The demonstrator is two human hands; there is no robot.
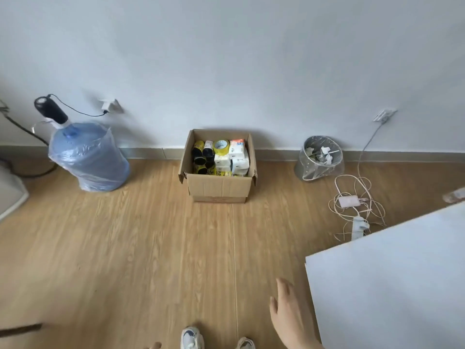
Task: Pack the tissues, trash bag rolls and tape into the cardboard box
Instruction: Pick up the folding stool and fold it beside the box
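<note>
An open cardboard box [219, 185] stands on the wooden floor against the wall, far ahead of me. Inside it, black and yellow trash bag rolls [202, 157] fill the left side. A yellowish tape roll [221, 146] lies at the back middle, and white tissue packs [237, 157] are stacked on the right. My right hand [289, 313] hangs at the bottom right, empty with fingers apart, well short of the box. Only a fingertip of my left hand [154, 345] shows at the bottom edge; its state is hidden.
A blue water jug [88, 157] with a pump stands at the left. A lined trash bin [320, 157] sits right of the box. A power strip with tangled cables [357, 210] lies on the floor. A white tabletop [390, 278] juts in at the right. My shoes [191, 338] show below.
</note>
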